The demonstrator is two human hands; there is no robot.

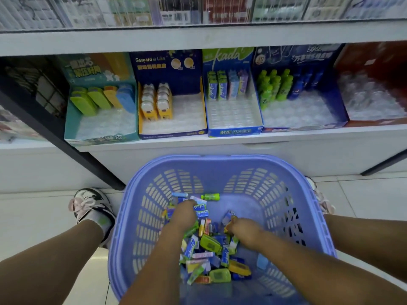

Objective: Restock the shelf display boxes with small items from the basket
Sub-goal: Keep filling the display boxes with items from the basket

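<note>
1. My left hand (184,213) is down on the small packs (211,249) heaped at 6 o'clock inside the purple basket (220,164). Its fingers are hidden, so I cannot tell its grip.
2. My right hand (243,231) curls round an orange piece (229,226).
3. A green bottle (210,196) lies at 12 o'clock of the left hand, on bare basket floor.
4. At 12 o'clock, the Kada display box (234,130) shows clear tray slots behind its low front edge.
</note>
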